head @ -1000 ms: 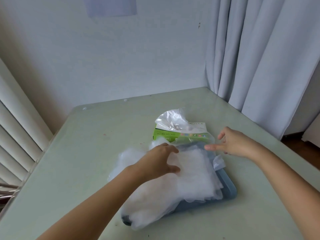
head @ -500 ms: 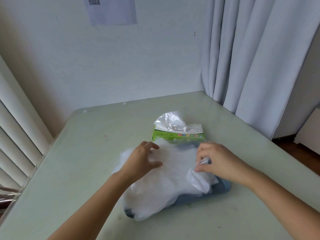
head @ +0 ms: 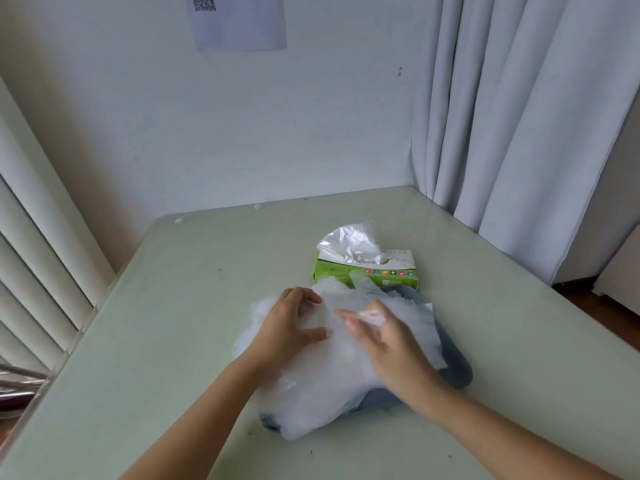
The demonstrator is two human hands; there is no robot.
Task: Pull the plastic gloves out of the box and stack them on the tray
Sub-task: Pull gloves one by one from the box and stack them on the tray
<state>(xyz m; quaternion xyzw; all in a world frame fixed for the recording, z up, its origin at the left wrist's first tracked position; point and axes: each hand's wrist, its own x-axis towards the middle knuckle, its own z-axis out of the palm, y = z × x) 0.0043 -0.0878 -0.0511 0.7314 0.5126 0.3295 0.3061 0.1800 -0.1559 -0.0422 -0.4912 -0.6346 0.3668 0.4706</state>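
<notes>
Gloves point(head: 325, 382) lie piled on the tray point(head: 453, 362), hanging over its near and left edges. Both hands, left hand point(head: 289, 327) and right hand point(head: 391, 344), press flat with fingers spread. Beyond, the box point(head: 367, 273) touches the tray's far edge. Bare table point(head: 173, 341) lies all around.

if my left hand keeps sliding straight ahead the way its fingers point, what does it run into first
Probably the green glove box. The left hand rests on the glove pile, fingers aimed up-right across it toward the box, though depth is hard to judge.
</notes>
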